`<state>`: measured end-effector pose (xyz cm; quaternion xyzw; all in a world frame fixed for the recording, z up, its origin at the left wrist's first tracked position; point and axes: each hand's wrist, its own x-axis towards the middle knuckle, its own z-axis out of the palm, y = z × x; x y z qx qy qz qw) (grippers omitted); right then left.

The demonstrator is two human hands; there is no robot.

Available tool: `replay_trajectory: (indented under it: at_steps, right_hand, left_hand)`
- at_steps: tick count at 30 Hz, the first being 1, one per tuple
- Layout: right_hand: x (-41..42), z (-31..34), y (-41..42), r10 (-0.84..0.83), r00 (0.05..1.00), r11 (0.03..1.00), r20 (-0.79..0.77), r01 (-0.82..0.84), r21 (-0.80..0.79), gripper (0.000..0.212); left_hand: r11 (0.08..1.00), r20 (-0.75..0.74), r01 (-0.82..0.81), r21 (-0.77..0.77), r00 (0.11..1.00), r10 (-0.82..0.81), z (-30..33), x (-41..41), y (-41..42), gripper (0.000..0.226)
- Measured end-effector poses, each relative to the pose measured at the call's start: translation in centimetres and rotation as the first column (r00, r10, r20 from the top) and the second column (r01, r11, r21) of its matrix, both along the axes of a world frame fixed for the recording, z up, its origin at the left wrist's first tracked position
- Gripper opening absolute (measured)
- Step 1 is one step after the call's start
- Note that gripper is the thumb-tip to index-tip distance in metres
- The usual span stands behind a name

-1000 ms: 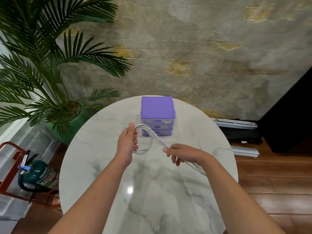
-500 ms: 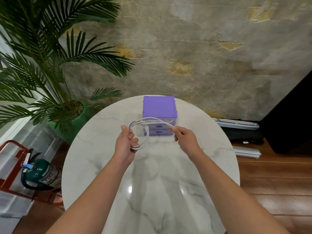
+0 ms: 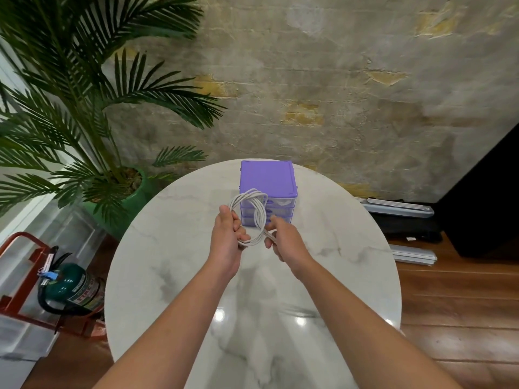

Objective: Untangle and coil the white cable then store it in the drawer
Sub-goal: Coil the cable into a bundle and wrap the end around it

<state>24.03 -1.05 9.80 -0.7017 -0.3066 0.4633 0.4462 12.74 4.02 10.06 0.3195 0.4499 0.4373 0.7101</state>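
The white cable (image 3: 254, 213), coiled, is gripped by the left hand (image 3: 227, 239) and pinched by the right hand (image 3: 283, 239). Directly behind the grip stands the purple drawer unit (image 3: 268, 179), drawers closed, on the marble table (image 3: 157, 270).

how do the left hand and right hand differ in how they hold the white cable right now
The left hand grips the gathered loops of the white cable in its fist, thumb up; the right hand holds only the strands that run off the coil toward it. The coil stands above the left hand, while the right hand sits lower, beside the coil's bottom. Both hold the cable above the table.
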Motion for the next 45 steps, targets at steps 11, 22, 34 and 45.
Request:
replay_trajectory:
  at_steps: [11,22,34,45]
  right_hand:
    - [0.2,-0.4,-0.8,0.168,0.946,0.973,-0.278,-0.113,0.202,0.018]
    - [0.8,-0.5,-0.9,0.100,0.834,0.983,-0.542,0.000,0.181,0.032]
    - [-1.1,0.5,-0.6,-0.100,0.710,0.971,0.697,-0.084,0.224,0.019]
    - [-0.9,2.0,0.9,0.041,0.978,0.999,0.206,-0.044,0.011,0.022]
  left_hand:
    - [0.988,-0.417,0.057,0.144,0.909,0.008,0.3,0.2,0.5,0.044]
    - [0.991,-0.329,0.133,0.023,0.937,-0.118,2.3,-0.1,1.0,0.044]
    - [0.986,-0.412,0.080,0.149,0.911,-0.011,1.2,-0.3,0.5,0.053]
    - [0.949,-0.439,0.125,0.289,0.898,0.015,1.1,0.2,0.2,0.037]
